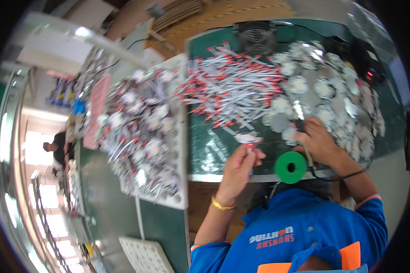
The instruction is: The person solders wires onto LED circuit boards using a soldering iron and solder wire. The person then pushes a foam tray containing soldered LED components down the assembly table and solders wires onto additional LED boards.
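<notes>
My left hand (241,167), near the front edge of the green table, pinches a small lead with a red end. At its fingertips is a small white disc-shaped board (248,137). My right hand (320,142) is closed around the handle of what looks like a soldering iron (308,155), its black cable trailing off to the right. Between the hands and nearer to me stands a green spool (290,167). Beyond my left hand lies a heap of white leads with red ends (234,86). Round white and silver boards (325,88) are piled beyond and beside my right hand.
To the left, a white tray with round holes (180,136) bears a heap of boards with leads (143,132). A fan (257,40) stands at the table's far edge; a dark device with a red display (372,73) is at far right. Another person (57,148) is far left.
</notes>
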`<state>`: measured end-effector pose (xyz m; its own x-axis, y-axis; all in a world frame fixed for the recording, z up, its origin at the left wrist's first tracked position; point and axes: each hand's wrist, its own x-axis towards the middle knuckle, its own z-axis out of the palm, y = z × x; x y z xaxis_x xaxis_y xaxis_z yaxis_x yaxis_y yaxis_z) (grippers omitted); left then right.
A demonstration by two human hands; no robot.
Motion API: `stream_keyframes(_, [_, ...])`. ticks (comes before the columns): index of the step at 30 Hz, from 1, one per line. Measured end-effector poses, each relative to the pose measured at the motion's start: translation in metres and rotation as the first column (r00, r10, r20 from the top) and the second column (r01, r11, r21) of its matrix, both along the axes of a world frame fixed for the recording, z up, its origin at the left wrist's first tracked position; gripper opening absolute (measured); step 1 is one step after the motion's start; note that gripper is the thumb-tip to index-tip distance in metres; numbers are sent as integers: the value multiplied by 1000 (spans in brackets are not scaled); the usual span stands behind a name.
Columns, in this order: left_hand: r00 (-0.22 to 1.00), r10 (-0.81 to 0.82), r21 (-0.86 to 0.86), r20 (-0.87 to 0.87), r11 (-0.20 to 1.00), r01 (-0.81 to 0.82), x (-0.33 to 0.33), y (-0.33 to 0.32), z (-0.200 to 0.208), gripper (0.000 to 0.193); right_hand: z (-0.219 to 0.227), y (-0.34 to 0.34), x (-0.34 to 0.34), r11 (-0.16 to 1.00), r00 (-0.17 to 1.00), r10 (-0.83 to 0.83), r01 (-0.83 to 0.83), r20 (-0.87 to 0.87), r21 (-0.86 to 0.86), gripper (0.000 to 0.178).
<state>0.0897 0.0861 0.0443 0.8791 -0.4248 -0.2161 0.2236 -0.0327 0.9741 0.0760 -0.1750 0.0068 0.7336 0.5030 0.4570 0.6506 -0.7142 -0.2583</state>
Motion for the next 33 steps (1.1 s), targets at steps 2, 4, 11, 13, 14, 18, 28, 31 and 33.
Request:
stream_keyframes(2, [1000,17,-30,6,999,-17,-5,10,4,30,3,5,0,999,999,39,-39,26,-5,40])
stream_keyframes(4, [996,36,2,85,999,-36,-8,22,10,30,3,6,-2,999,1000,11,-11,7,-45,40])
stream_keyframes(11, [890,298,150,344,919,-365,4,70,60,22,-1,7,-5,999,999,27,-28,30,33,39])
stream_keyframes(13, [857,302,232,417,876,-422,21,78,74,21,-2,10,-2,998,998,42,-44,49,42,39])
stream_keyframes(14, [840,269,288,470,853,-435,36,80,82,21,-2,10,0,998,998,47,-49,49,46,39])
stream_keyframes(18, [830,510,-107,226,860,-499,114,87,90,18,-11,4,-3,1000,999,1,-1,-43,18,40])
stream_keyframes(28, [446,-70,448,892,20,-894,249,68,10,48,-29,1,-3,992,998,-34,41,-59,116,41])
stream_keyframes(31, [430,-311,494,848,166,-854,230,75,-3,50,-25,4,-4,994,999,-34,37,-36,104,42])
stream_keyframes(33, [764,-248,794,596,42,-606,230,80,-12,49,-22,6,-3,993,999,-11,15,-39,119,42])
